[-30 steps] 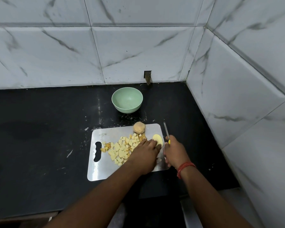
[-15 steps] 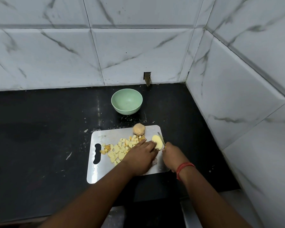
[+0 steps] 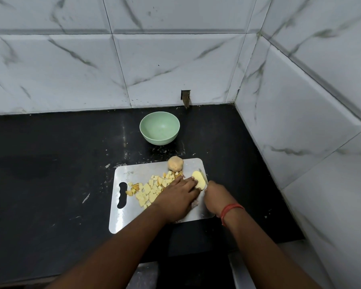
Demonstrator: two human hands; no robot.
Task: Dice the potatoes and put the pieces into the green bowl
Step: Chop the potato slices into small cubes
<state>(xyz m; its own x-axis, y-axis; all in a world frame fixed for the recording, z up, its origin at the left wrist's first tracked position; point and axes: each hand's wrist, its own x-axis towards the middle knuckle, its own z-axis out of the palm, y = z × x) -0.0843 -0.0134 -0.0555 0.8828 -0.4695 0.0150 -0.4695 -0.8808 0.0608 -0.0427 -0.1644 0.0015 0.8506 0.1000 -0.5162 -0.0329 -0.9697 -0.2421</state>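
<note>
A steel cutting board [image 3: 133,217] lies on the black counter. On it sit a pile of diced potato pieces [image 3: 152,188], a whole unpeeled potato [image 3: 175,163] at the far edge, and a pale cut potato piece [image 3: 199,180] near the right edge. My left hand [image 3: 178,198] presses its fingertips on the near end of that piece. My right hand [image 3: 217,196] grips a knife [image 3: 203,175], whose blade runs along the piece's right side; the handle is hidden in my fist. The green bowl [image 3: 159,128] stands empty beyond the board.
White marble-look tiled walls close the counter at the back and on the right. A small dark hole [image 3: 186,98] shows in the back wall behind the bowl. The counter's front edge [image 3: 248,250] runs just below the board.
The knife was raised with its blade pointing away; it has come down against the right side of the cut potato piece. My left hand has stayed on the piece.
</note>
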